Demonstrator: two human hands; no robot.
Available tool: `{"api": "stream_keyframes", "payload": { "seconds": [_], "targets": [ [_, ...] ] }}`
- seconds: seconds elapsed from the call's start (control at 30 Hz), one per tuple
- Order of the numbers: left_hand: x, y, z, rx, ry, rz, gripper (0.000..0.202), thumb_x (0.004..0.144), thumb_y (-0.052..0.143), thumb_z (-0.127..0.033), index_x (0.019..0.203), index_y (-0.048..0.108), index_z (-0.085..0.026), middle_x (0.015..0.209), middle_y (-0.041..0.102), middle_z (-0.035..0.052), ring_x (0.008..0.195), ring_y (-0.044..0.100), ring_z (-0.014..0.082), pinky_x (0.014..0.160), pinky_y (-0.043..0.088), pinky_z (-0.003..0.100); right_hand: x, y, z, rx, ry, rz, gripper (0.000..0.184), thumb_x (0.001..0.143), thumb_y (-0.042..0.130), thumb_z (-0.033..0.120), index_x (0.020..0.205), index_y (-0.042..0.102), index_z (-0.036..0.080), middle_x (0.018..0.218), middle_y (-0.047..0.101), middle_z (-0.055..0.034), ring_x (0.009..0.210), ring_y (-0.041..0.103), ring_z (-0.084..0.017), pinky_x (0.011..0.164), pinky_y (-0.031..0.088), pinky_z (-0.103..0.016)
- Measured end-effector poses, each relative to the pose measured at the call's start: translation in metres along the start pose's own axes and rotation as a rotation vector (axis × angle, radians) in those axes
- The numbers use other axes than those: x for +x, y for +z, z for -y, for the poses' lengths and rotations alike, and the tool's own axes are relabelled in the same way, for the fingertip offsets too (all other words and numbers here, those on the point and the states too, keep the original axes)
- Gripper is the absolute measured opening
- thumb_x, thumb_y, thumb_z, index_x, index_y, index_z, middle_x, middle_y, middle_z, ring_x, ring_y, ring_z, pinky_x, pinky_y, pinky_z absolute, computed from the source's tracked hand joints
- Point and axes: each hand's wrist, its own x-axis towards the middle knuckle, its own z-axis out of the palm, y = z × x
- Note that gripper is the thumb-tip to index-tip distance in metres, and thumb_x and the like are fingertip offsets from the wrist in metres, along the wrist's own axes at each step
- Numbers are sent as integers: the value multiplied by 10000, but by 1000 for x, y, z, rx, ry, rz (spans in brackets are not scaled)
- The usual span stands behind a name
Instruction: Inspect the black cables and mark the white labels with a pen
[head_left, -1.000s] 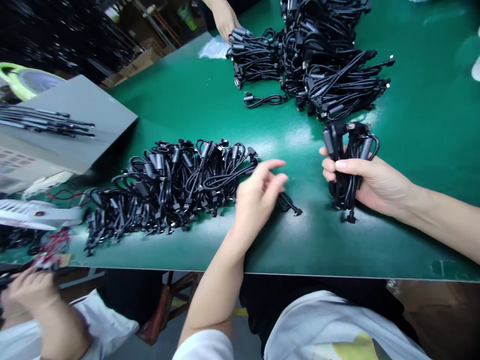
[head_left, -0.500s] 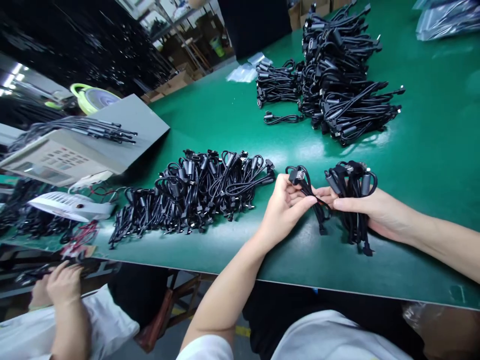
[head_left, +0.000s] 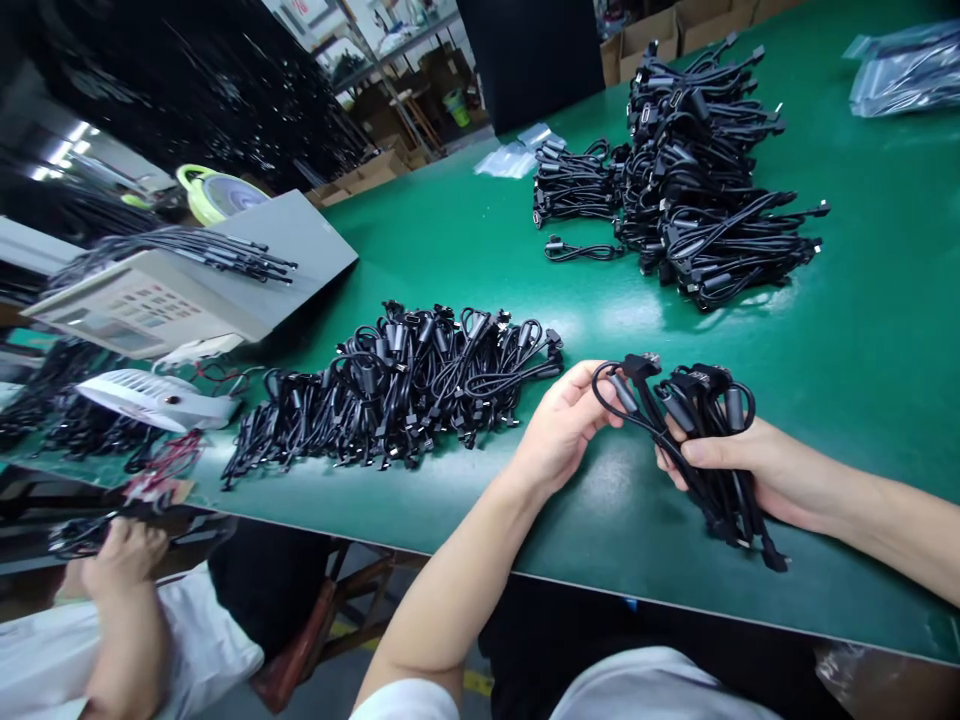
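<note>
My left hand (head_left: 564,428) pinches a black cable (head_left: 622,392) near its moulded connector, just left of the bundle. My right hand (head_left: 739,462) grips a bundle of looped black cables (head_left: 709,445), with ferrite beads and connectors sticking out and cable ends hanging toward the table edge. The two hands are close together, and the held cable runs into the bundle. Left of my hands lies a long heap of black cables (head_left: 390,395), not touching either hand.
Further black cable piles (head_left: 709,175) lie on the green table mat (head_left: 862,340), with a single coiled cable (head_left: 582,251) nearby. A co-worker's hand (head_left: 124,560) works at the lower left. A keypad instrument (head_left: 142,308) stands at the left, and the table's near edge (head_left: 660,590) runs below my hands.
My left hand has lifted the short cable from the mat and brought it against the bundle in my right hand. The view has turned, shifting the table contents in the frame.
</note>
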Motion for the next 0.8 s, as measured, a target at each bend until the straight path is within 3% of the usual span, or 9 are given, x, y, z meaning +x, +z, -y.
{"api": "stream_keyframes", "payload": {
  "seconds": [0.1,0.2,0.4,0.63,0.8],
  "targets": [
    [-1,0,0,-16,14,88,438,676,878,-394,958,621,-178,851,660,-5,695,590,76,675,486,195,-2,1,-1,-1,38,33,254,725,858,292,892,700,184,823,717,-62,725,652,-181,673,527,-279],
    [-1,1,0,-12,30,69,475,604,920,-347,893,581,-183,795,657,-23,676,594,80,682,491,202,-2,2,-1,-17,38,42,261,721,864,297,886,703,175,815,715,-64,717,650,-180,659,519,-274],
    [1,2,0,36,26,-1,447,647,885,-346,929,576,-189,822,676,-7,734,643,115,742,518,248,-1,0,0,-29,15,20,285,702,875,312,874,701,165,804,718,-59,708,642,-167,654,512,-257],
    [-1,1,-2,19,43,62,391,759,812,-282,1077,595,-212,916,686,12,839,670,128,817,520,260,1,2,-1,-45,8,-45,354,652,907,324,898,703,170,797,717,-47,711,649,-174,650,516,-270],
    [-1,0,-3,63,123,48,380,920,591,-501,1190,580,-233,1144,642,67,1017,638,183,891,519,329,2,6,-7,-190,-149,-234,353,627,907,323,880,695,199,805,692,-13,739,625,-193,685,499,-307]
  ]
}}
